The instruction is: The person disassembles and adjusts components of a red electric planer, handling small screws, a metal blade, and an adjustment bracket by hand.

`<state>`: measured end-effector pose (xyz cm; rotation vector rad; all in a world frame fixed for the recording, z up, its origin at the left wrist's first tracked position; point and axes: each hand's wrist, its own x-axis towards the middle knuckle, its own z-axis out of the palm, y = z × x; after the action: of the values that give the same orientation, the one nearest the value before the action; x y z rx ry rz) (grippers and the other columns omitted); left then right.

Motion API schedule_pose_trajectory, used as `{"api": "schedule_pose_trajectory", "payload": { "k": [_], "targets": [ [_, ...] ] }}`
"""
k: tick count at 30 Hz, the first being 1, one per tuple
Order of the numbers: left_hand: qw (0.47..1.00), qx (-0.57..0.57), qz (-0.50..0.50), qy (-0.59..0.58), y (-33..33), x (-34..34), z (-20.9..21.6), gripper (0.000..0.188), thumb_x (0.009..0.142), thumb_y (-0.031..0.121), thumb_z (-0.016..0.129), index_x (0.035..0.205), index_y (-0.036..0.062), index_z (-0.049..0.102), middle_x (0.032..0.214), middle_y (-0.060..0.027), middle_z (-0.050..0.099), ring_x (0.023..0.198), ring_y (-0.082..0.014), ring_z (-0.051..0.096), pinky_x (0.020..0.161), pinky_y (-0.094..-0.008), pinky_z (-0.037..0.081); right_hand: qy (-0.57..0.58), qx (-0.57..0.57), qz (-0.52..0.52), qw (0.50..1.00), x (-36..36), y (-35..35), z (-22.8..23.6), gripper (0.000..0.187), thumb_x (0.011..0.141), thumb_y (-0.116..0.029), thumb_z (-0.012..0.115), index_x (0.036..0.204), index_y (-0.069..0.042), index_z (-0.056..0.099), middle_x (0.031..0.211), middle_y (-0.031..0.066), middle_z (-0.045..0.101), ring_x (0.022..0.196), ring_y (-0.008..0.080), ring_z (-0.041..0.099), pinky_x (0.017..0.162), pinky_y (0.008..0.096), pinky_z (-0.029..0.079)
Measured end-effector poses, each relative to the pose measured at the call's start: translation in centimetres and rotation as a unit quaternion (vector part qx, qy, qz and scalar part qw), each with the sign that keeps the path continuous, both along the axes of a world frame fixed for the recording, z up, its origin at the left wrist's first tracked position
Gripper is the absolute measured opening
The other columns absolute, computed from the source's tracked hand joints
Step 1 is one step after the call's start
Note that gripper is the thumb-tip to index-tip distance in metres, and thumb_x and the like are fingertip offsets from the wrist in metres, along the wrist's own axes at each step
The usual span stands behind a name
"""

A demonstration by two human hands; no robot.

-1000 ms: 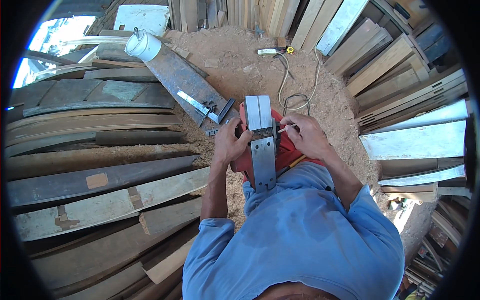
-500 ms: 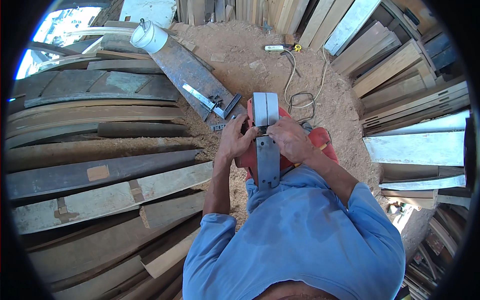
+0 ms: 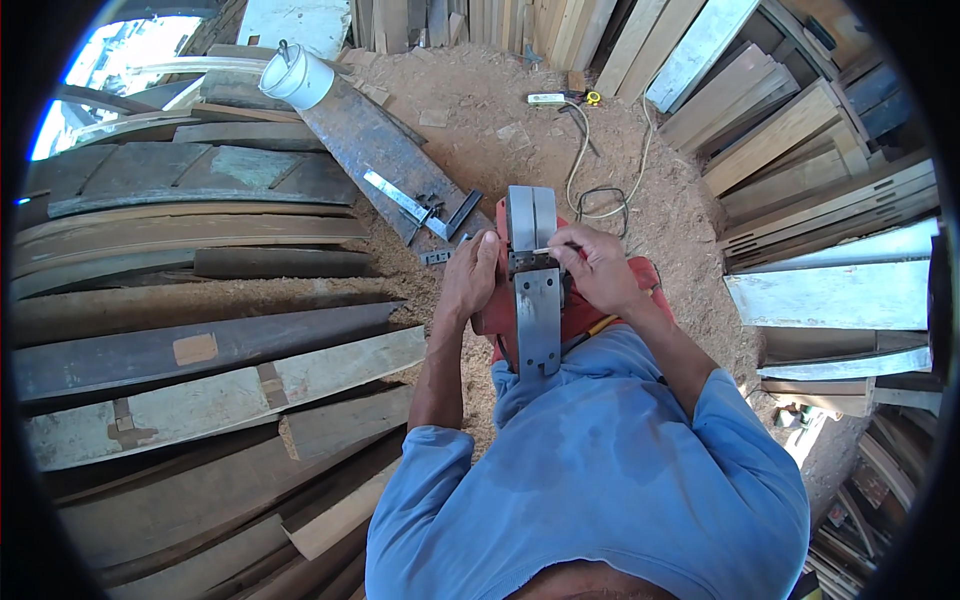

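Observation:
An electric hand planer [image 3: 538, 310] with a red body lies upside down on my lap, its grey metal sole facing up. My left hand [image 3: 468, 275] grips the left side of its body, thumb up beside the dark cutter gap [image 3: 530, 262]. Over that gap, my right hand [image 3: 597, 268] pinches a thin, light-coloured strip [image 3: 538, 251] between thumb and fingers. The strip is too small to tell what it is. The planer's far side is partly hidden under my right hand and forearm.
A bar clamp [image 3: 425, 212] rests on a dark board [image 3: 370, 145], with a white bucket [image 3: 298, 77] at its far end. Stacked planks [image 3: 200, 335] fill the left side; boards [image 3: 830, 290] lean at right. A cable [image 3: 580, 165] and yellow tape measure [image 3: 593, 98] lie on the sawdust-covered floor.
My right hand has drawn back slightly to the right, and the thin strip now shows between its fingers. My left fingers have moved off the cutter gap to the planer's side.

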<state>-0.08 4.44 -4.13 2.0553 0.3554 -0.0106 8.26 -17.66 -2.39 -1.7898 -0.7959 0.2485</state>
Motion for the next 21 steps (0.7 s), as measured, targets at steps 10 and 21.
{"api": "schedule_pose_trajectory", "payload": {
  "k": [10,21],
  "targets": [
    [0.998,0.059,-0.006,0.000,0.3,-0.2,-1.0,0.056,0.102,0.051,0.045,0.110,-0.0012,0.063,0.102,-0.0227,0.064,0.101,-0.0426,0.060,0.090,-0.0481,0.045,0.149,0.080,-0.007,0.985,0.6,-0.1,1.3,0.010,0.098,-0.004,0.057,0.102,-0.001,0.065,0.081,0.0047,0.064,0.081,0.0122,0.063,0.078,0.0286,0.051],
    [0.997,-0.057,0.007,0.054,0.4,0.7,-1.5,0.044,0.097,0.035,0.058,0.117,-0.0042,0.063,0.097,-0.0197,0.070,0.090,-0.0310,0.068,0.081,-0.0421,0.051,-0.073,-0.109,0.063,0.989,-3.7,-1.9,-1.5,0.013,0.096,-0.007,0.053,0.105,-0.001,0.060,0.082,0.0139,0.069,0.077,0.0250,0.070,0.073,0.0366,0.055]
  ]
}}
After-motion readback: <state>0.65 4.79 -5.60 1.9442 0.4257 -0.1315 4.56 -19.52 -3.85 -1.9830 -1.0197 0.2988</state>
